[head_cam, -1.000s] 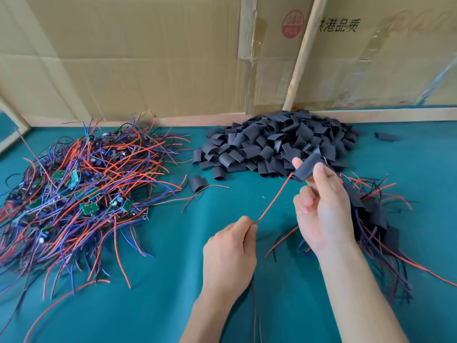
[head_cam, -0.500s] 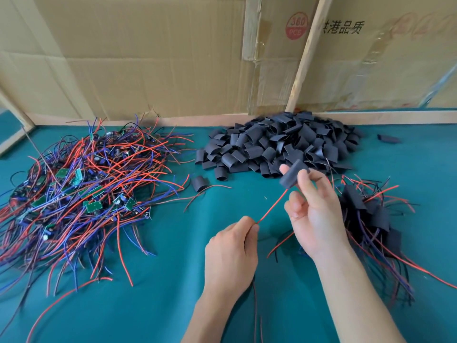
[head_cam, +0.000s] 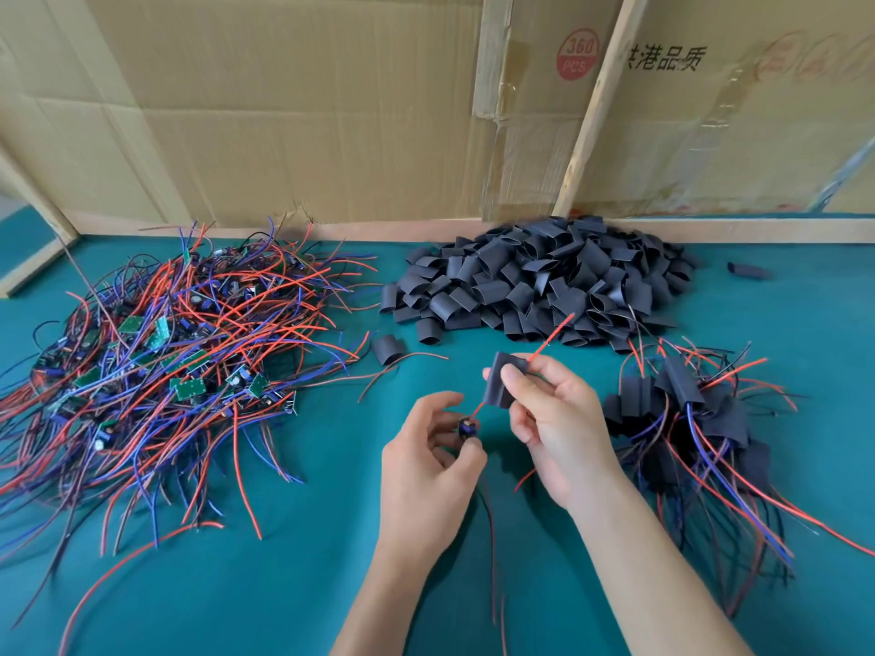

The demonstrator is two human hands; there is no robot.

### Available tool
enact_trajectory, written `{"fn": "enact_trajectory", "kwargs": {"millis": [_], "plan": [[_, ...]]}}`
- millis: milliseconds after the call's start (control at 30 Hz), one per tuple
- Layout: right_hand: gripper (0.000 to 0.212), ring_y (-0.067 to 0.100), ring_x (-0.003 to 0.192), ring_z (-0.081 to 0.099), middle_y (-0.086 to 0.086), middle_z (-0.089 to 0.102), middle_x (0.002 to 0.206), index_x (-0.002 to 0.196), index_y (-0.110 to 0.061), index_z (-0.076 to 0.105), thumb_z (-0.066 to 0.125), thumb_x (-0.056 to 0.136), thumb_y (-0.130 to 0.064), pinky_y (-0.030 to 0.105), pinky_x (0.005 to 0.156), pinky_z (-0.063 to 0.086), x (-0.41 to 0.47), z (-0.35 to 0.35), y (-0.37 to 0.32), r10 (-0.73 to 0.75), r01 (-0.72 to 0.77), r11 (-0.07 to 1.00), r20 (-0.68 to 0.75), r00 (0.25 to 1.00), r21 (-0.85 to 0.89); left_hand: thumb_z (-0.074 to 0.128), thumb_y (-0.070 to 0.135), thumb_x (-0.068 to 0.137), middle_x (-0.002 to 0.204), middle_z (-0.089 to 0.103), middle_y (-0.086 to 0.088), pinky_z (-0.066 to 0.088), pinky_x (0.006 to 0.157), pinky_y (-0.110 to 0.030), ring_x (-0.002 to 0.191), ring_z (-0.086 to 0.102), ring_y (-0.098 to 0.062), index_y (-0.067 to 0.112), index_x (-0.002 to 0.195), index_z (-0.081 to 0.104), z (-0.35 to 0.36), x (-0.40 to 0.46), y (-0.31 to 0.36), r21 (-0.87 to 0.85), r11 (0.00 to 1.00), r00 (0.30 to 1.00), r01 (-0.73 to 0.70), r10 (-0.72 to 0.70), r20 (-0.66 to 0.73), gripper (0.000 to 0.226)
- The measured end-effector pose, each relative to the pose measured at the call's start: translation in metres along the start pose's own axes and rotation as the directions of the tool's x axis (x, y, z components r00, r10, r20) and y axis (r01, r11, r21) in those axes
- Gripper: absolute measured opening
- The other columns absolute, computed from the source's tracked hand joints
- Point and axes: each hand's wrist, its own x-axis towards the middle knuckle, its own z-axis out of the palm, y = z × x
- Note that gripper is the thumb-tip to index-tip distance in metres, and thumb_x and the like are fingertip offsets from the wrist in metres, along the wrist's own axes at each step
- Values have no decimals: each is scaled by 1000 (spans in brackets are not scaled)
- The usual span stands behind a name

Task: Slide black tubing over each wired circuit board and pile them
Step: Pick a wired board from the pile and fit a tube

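A piece of black tubing (head_cam: 504, 378) is sitting partway along a red wire (head_cam: 551, 336), whose free end is poking out beyond it toward the far edge of the tabletop (head_cam: 331, 561); the right hand (head_cam: 556, 428) is pinching the tubing between thumb and fingers. Just below it, the left hand (head_cam: 426, 471) is pinching the small circuit board (head_cam: 466, 428) at the wire's other end, fingers curled round it, with more wires trailing down toward the near edge. The tubing is not yet covering the board, so this piece looks about midway through its sleeving. Toward the right edge, a modest pile of finished, sleeved boards (head_cam: 686, 409) is lying with wires fanning out. Toward the left edge, a much larger heap of bare wired boards (head_cam: 165, 352) is waiting, green boards showing among red, blue and black leads. Along the far edge, against the cardboard wall (head_cam: 308, 111), a big heap of cut tubing pieces (head_cam: 544, 286) is lying, with one stray piece (head_cam: 388, 348) nearer the middle. By my judgement, most of the work is remaining.
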Motion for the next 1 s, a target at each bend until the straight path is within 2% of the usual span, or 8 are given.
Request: {"fn": "enact_trajectory", "kwargs": {"millis": [100, 167, 300, 400, 500, 600, 833, 1000], "plan": [[3, 9, 50, 43, 17, 78, 102, 101, -5, 63, 61, 100, -3, 17, 43, 31, 2, -1, 0, 29, -27, 996, -17, 999, 81, 74, 3, 81, 86, 76, 4, 53, 71, -15, 78, 72, -13, 21, 89, 69, -4, 1, 0, -100, 995, 997, 3, -11, -75, 20], [3, 9, 52, 46, 18, 78, 105, 101, -6, 63, 61, 100, -4, 18, 45, 34, 2, 0, 1, 52, -53, 995, 7, 999, 85, 76, -3, 82, 81, 76, 3, 52, 69, -13, 74, 72, -11, 18, 82, 69, -5, 1, 0, -91, 996, 996, 10, -18, -91, 22], [2, 11, 56, 52, 19, 78, 105, 102, -7, 62, 62, 101, -8, 20, 47, 39, -2, 6, 5, 76, -75, 997, 73, 994, -20, 76, -3, 83, 78, 75, 7, 50, 68, -11, 71, 70, -8, 19, 81, 71, -4, 1, 1, -47, 999, 995, -10, 6, -96, 23], [4, 14, 54, 55, 24, 76, 103, 97, -8, 63, 67, 98, -11, 22, 46, 40, -2, 8, 5, 74, -72, 997, 52, 996, -40, 77, 0, 85, 78, 75, 11, 49, 68, -11, 71, 70, -6, 23, 81, 73, -3, 1, 2, 23, 1000, 997, -18, 19, -80, 24], [14, 16, 55, 56, 25, 76, 96, 94, -8, 65, 74, 92, -18, 25, 46, 41, -2, 6, 2, 12, -9, 992, 22, 1000, -122, 79, 5, 85, 75, 74, 16, 47, 66, -10, 67, 68, -3, 26, 80, 74, -1, 1, 3, 97, 995, 997, 4, 3, -73, 22], [27, 18, 56, 59, 15, 76, 79, 94, -8, 66, 73, 82, -31, 26, 46, 44, -5, 6, 1, -82, 87, 960, 28, 996, -267, 80, 9, 83, 71, 72, 18, 45, 63, -11, 65, 66, -3, 26, 78, 75, 0, 1, 4, 175, 985, 997, 1, 13, -79, 18], [19, 13, 56, 64, 3, 76, 73, 90, -13, 67, 71, 82, -29, 20, 49, 48, -7, 3, -2, -202, 201, 879, 44, 978, -432, 79, 9, 82, 73, 72, 16, 44, 64, -9, 72, 67, -2, 23, 77, 79, 2, 0, 7, 256, 967, 998, 7, 9, -62, 15], [16, 9, 55, 65, -3, 75, 71, 88, -20, 68, 71, 78, -33, 14, 49, 47, -9, 4, -2, -228, 217, 842, 38, 973, -494, 77, 12, 80, 69, 70, 10, 45, 62, -17, 70, 65, -8, 21, 75, 77, 5, 2, 6, 342, 940, 999, -3, 16, -35, 10]]}}
